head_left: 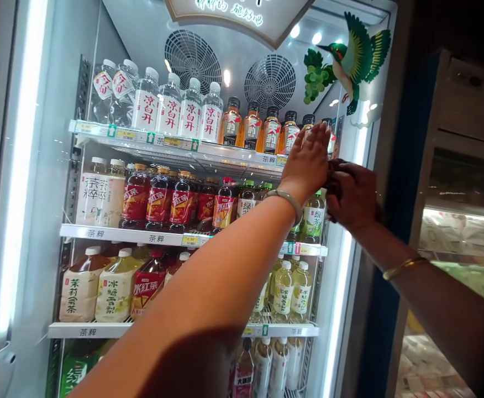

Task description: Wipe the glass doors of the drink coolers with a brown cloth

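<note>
A brightly lit drinks cooler (pixel 53 166) is standing at twelve o'clock, lying just beyond the fingers. The left hand (pixel 306 163), at two o'clock, is stretching its fingers straight. The right hand (pixel 352 193), at three, is curling its fingers; whether they are holding anything, I cannot tell. Amber bottles (pixel 271 135) are standing at the left fingertips' nine.

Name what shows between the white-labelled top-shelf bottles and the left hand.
In the head view, black-capped amber bottles show between those white-labelled bottles and the left hand.
</note>
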`<action>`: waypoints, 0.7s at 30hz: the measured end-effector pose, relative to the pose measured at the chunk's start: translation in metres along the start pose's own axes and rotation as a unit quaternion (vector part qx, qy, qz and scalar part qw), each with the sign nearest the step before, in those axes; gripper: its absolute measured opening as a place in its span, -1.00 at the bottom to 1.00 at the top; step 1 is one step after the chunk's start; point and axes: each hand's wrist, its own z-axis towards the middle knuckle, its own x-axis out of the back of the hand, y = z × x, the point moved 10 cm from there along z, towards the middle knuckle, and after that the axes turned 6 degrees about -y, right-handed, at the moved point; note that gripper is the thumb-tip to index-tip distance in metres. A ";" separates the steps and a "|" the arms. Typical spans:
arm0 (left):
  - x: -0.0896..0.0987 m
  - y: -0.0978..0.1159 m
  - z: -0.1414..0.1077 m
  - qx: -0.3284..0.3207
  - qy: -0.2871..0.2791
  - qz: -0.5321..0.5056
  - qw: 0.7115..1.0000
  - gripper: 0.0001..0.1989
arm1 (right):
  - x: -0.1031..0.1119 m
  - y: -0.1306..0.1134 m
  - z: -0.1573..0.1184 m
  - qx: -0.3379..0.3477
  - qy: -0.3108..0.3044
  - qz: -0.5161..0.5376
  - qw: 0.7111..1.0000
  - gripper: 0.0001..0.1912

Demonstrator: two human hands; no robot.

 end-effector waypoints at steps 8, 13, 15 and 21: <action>0.004 0.011 -0.032 0.002 -0.028 0.033 0.999 -0.31 | 0.024 0.020 -0.066 -0.267 0.123 -0.012 0.956 -0.58; 0.002 0.011 -0.034 -0.006 -0.025 -0.029 0.999 -0.31 | 0.002 -0.026 -0.033 -0.065 -0.018 0.012 0.998 -0.61; 0.001 0.011 -0.037 -0.003 -0.023 -0.047 0.999 -0.33 | -0.004 -0.007 -0.030 0.003 -0.082 0.041 0.996 -0.61; -0.004 0.021 -0.073 -0.010 -0.034 -0.045 0.998 -0.35 | 0.030 0.023 -0.096 -0.240 0.076 -0.036 0.967 -0.50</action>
